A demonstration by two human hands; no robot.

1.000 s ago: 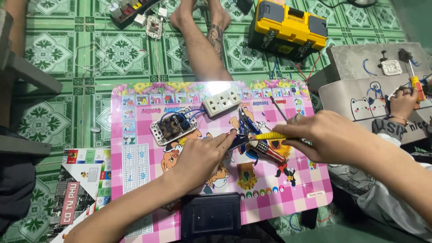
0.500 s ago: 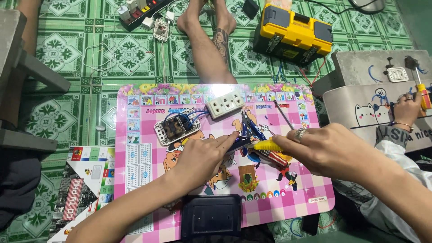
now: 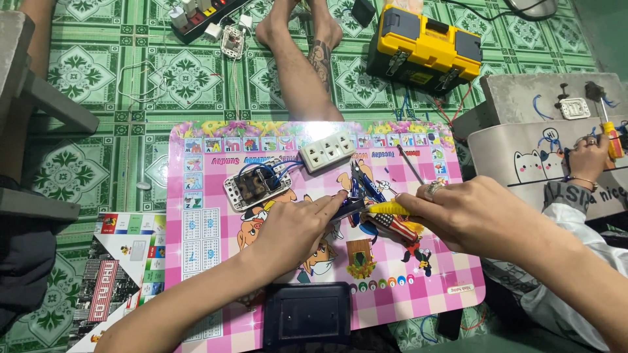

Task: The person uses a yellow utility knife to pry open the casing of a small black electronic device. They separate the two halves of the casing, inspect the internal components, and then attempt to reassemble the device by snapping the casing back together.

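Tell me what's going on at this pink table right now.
A person works over a pink picture table. The right hand grips a yellow-handled tool, its tip meeting a small dark part pinned under the left hand fingertips. A white socket strip, an opened switch module with blue wires and blue-handled pliers lie nearby. Another person's legs rest beyond the table, near a yellow toolbox.

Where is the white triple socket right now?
In the head view, the white triple socket lies near the top edge of the pink table, right of the open switch plate and beyond the left hand.
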